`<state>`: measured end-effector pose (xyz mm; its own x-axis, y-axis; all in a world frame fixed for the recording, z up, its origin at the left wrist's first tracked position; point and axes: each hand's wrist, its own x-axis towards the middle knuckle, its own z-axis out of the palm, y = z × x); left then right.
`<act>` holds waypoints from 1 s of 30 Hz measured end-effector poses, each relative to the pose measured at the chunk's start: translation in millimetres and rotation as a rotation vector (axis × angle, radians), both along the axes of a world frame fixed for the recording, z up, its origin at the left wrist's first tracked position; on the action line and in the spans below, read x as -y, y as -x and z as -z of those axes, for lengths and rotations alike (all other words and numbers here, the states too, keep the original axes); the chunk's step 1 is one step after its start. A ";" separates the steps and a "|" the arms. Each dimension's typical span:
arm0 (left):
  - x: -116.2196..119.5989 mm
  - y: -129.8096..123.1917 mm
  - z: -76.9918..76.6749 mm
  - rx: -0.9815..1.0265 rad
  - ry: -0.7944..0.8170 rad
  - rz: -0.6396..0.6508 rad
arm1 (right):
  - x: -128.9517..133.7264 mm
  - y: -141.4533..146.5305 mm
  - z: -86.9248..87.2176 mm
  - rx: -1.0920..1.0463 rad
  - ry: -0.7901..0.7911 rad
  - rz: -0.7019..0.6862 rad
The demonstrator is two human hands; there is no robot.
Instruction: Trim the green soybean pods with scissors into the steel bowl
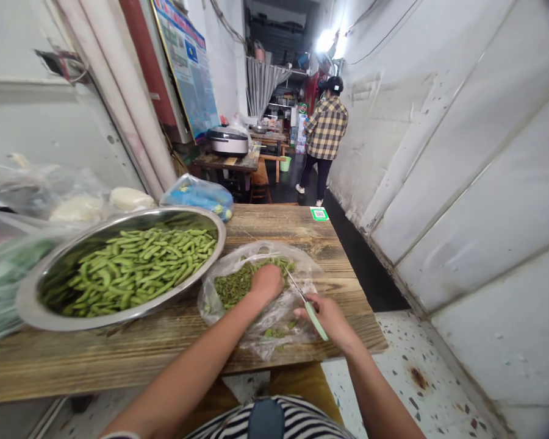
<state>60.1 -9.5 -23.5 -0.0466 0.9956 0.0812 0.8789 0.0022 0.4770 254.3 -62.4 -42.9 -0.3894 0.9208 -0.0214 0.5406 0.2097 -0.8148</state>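
Observation:
My right hand [327, 317] is closed around the pale green handle of a pair of scissors [315, 317]. Their metal blades point up and left, over a clear plastic bag [304, 259] spread on the wooden table. Inside the bag lie green pods and small trimmed bits [231, 286]. My left hand [266, 281] is closed over the pods in the bag, near the blade tips; its fingertips are hidden, so I cannot make out what they grip. Left of the bag, a large metal basin [32, 305] holds a heap of edamame pods [141, 268].
A blue plastic bag [196, 194] lies behind the basin, with more plastic bags [13, 274] on the left. A green QR card [319, 213] sits at the table's [293, 222] far right corner. Further back, a person in a checked shirt [328, 128] stands near an electric cooker [229, 141].

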 end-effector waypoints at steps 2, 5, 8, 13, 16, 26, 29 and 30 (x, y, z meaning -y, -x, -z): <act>1.4 7.4 1.7 0.085 -0.001 0.011 | 0.9 -2.0 -4.1 0.036 0.002 0.025; 8.8 23.3 1.1 0.382 0.020 0.026 | 1.4 -2.4 -13.0 0.079 0.011 0.019; 21.5 37.5 -3.3 0.589 0.009 -0.007 | -0.3 2.3 -21.2 0.105 0.009 -0.031; 38.8 53.3 -10.5 0.507 0.003 0.025 | -5.6 16.1 -28.7 0.145 -0.031 -0.102; 43.3 61.2 -9.5 0.406 -0.019 0.080 | -7.5 23.8 -30.6 0.152 -0.036 -0.141; 48.7 74.8 -9.4 0.442 -0.075 0.185 | -9.7 34.5 -18.5 0.109 -0.080 -0.164; 48.0 74.6 -9.9 0.505 -0.077 0.188 | -11.9 34.9 -14.7 0.116 -0.103 -0.153; 47.9 73.4 -10.1 0.553 -0.078 0.163 | -12.6 34.8 -13.8 0.109 -0.104 -0.142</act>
<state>-13.3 -57.4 -13.5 0.0503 0.9855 0.1618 0.4852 -0.1657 0.8585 219.5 -49.8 -29.2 -0.5161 0.8563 0.0213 0.5836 0.3698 -0.7230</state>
